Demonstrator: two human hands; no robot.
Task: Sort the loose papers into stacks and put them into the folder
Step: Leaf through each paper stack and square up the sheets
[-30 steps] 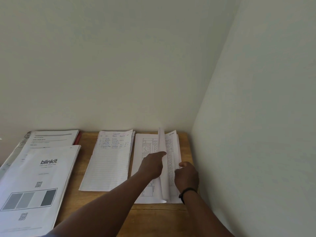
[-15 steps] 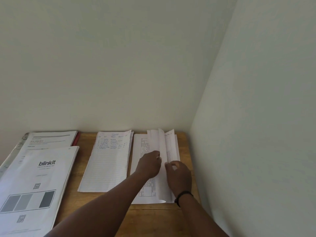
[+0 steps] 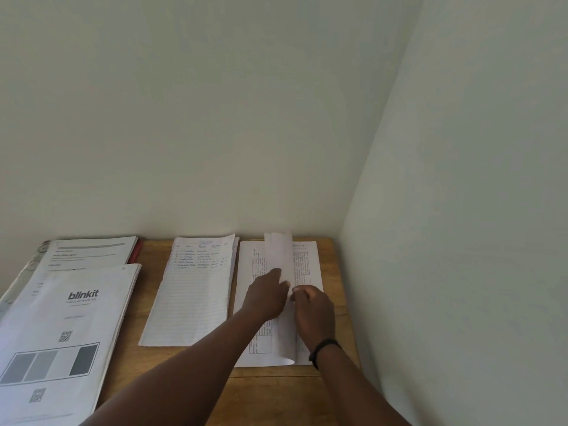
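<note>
Head view: left hand and right hand pinch raised sheets of the printed-table stack — a slip could crease or scatter them

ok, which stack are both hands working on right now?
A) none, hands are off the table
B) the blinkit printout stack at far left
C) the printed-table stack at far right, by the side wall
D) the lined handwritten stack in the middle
C: the left hand and right hand both meet at a lifted sheet of the printed-table stack nearest the side wall; the lined stack and blinkit stack lie untouched.
</note>
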